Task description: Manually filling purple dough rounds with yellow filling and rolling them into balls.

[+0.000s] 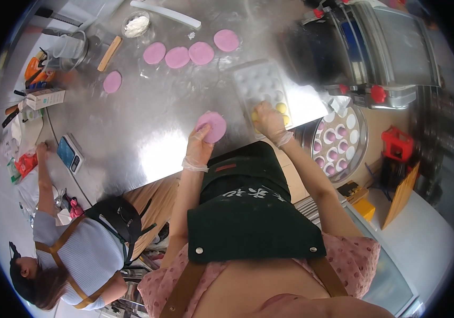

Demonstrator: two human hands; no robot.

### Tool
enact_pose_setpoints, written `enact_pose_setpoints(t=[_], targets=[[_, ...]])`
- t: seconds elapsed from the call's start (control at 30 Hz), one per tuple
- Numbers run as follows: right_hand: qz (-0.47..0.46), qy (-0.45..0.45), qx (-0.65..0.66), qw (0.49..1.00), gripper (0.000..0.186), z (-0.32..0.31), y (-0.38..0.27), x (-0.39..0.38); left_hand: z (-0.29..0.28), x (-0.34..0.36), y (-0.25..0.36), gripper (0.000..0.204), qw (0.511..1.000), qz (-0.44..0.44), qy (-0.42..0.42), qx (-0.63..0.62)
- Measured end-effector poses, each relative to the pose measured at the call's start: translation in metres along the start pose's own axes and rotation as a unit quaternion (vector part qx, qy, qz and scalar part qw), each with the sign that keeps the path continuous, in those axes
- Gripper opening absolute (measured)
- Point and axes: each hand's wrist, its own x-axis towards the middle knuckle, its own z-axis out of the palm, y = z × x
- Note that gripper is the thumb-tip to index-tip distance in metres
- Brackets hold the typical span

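Observation:
My left hand (199, 146), in a thin clear glove, holds a flat round pink dough disc (212, 126) just above the steel table (147, 132). My right hand (269, 122), also gloved, reaches into a white plastic tray (258, 82) with round hollows and touches the yellow filling balls (281, 107) at its near end. Several more pink dough discs (190, 53) lie in a row at the far side, and one disc (112, 81) lies apart to the left.
A wooden rolling pin (109, 53) and a flour bowl (136, 24) lie at the far side. A steel dough machine (375, 53) stands right. A round steamer tray (338, 143) of filled pieces sits below it. Another person (73, 249) works left beside a scale (69, 152).

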Motion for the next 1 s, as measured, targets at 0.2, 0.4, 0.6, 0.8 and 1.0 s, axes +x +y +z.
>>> enact_pose_setpoints(t=[0.2,0.4,0.6,0.8,1.0], targets=[[0.044,0.033,0.003,0.998,0.039,0.000,-0.004,-0.005,-0.004,-0.005,-0.002,0.048,1.000,0.012,-0.007,-0.005],[0.167,0.104,0.321,0.927,0.040,-0.034,-0.005,-0.006,-0.001,-0.010,0.000,0.050,0.999,-0.006,-0.027,-0.042],[-0.002,0.204,0.564,0.800,0.043,-0.128,-0.105,0.000,0.045,-0.021,0.004,0.056,0.991,-0.028,-0.119,-0.059],[-0.071,0.269,0.428,0.860,0.044,-0.133,-0.119,-0.003,0.069,-0.038,0.013,0.057,0.984,0.015,-0.174,-0.020],[-0.067,0.286,0.444,0.847,0.044,-0.143,-0.126,-0.005,0.079,-0.050,0.015,0.049,0.982,0.094,-0.158,0.046]])
